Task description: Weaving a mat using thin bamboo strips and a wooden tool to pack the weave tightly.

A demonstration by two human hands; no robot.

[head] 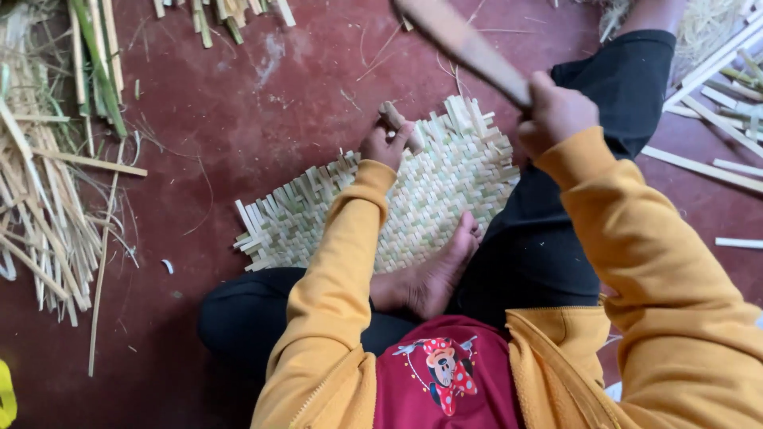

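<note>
Woven bamboo mat point(445, 187) lies flat on our red floor point(238, 119), pinned underfoot, as our left hand point(387, 143) grips a small wooden peg point(397, 123) at its far edge and our right hand point(554, 114), raised just right, clenches a wooden mallet point(465, 45).
</note>
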